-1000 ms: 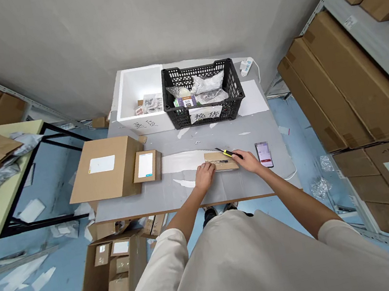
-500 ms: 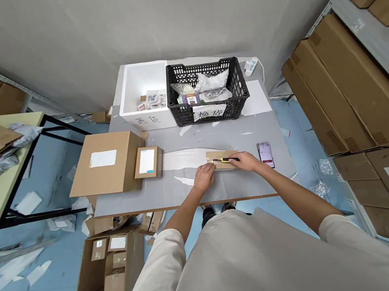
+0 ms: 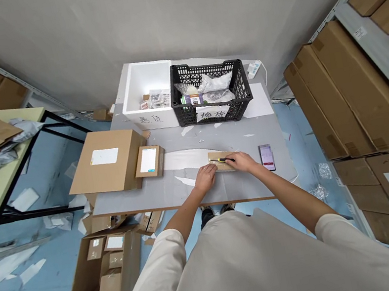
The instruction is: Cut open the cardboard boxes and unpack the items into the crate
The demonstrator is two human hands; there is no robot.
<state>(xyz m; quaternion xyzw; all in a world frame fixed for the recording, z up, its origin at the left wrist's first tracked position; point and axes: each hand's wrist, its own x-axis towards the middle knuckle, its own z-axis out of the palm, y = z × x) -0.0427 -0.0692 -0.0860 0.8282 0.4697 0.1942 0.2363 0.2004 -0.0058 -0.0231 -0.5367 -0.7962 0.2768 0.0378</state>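
A small flat cardboard box [image 3: 223,167] lies on the grey table in front of me. My left hand [image 3: 205,177] grips it at its near left corner, fingers closed against the edge. In my right hand [image 3: 241,161] is a yellow and black utility knife [image 3: 224,160], held low over the box's top with its tip pointing left. Whether the blade cuts into the cardboard is too small to tell. To the right of that hand lies a phone [image 3: 267,158] with its screen lit.
Left on the table stand a large carton [image 3: 104,171] and a smaller labelled box [image 3: 149,159]. Behind are a white foam box [image 3: 152,120] and a black crate [image 3: 214,112] with bagged items. An open carton [image 3: 126,273] sits on the floor; stacked cartons [image 3: 364,85] line the right.
My right hand has drawn the knife a little to the left across the box. My left hand stays at the box's corner. The view has shifted slightly.
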